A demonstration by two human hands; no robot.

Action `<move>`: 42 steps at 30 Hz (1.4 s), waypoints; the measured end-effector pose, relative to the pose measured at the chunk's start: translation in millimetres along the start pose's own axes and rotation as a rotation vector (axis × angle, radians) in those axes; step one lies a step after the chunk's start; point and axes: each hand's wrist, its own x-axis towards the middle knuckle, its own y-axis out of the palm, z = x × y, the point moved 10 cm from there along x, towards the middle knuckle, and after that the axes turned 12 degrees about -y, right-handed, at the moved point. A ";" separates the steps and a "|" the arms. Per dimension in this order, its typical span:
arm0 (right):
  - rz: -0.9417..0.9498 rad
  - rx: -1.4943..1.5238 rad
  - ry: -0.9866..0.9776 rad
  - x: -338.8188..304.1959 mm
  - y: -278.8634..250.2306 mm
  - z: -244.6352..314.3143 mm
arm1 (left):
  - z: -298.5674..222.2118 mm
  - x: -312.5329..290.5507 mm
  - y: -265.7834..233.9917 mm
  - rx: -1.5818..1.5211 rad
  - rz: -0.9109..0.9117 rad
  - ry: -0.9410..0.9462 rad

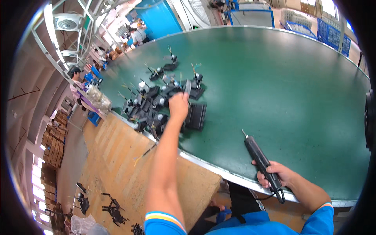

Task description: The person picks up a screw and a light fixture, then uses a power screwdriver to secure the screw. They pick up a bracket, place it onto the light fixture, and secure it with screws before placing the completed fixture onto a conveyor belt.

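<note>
My right hand (277, 174) is wrapped round a black electric screwdriver (259, 154). Its bit points up and away to the left, over the green tabletop, and a cord loops from its rear end. Stretched forward, my left hand (179, 106) is closed at the near right side of a pile of black plastic parts (145, 102) with coloured wires. A greyish narrow piece (188, 87) stands up by its fingers; what exactly they grip is hidden. Just right of that hand lies a flat black rectangular housing (196, 116).
A metal rim edges the green table (282, 90). Against its near left side stands a brown board-topped table (117, 156) with black brackets (113, 209) and small screws. A person (76, 86) is at the far left beside a plastic bag (98, 98). Blue crates (329, 34) stand beyond the table.
</note>
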 end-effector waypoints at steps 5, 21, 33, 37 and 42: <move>-0.025 -0.016 -0.027 2.9 1.0 5.6 | 7.1 -37.5 -97.4 -0.939 0.141 -0.429; -0.008 -0.526 -0.308 1.2 73.3 -9.7 | 120.8 -264.5 -239.3 -0.751 0.128 -0.520; 0.117 -0.644 -0.283 65.6 131.6 -81.9 | 47.0 -330.8 -216.6 -0.121 0.109 -0.328; 0.104 -0.671 -0.372 82.6 121.7 -78.2 | 69.0 -365.3 -242.0 -0.059 0.116 -0.381; 0.114 -0.760 -0.423 88.1 130.2 -84.5 | 178.6 -423.4 -338.7 0.219 -0.189 -0.719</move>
